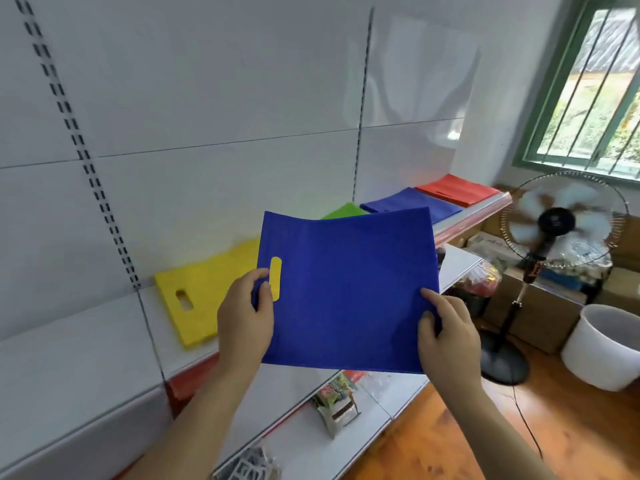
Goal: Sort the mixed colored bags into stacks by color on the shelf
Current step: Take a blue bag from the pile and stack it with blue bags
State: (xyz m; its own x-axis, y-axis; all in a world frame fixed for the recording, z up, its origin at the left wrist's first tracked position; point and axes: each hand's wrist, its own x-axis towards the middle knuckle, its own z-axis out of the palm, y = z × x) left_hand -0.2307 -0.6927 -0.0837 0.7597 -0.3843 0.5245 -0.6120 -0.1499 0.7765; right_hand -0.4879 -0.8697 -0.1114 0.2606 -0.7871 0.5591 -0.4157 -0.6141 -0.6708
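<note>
A flat blue bag (pixel 349 289) with a cut-out handle is held in the air in front of the shelf (pixel 152 327). My left hand (pixel 244 317) pinches its left edge by the handle slot. My right hand (pixel 448 337) grips its lower right corner. Behind it on the shelf lie a yellow stack (pixel 204 292) at the left, a green stack (pixel 343 211) mostly hidden by the held bag, a blue stack (pixel 412 200) and a red stack (pixel 457 190) at the far right.
Below the shelf, a lower shelf (pixel 311 441) holds packets and wrapped goods. A running pedestal fan (pixel 554 223) stands on the wooden floor at the right, beside a white bucket (pixel 602 348), cardboard boxes and a barred window (pixel 595 84).
</note>
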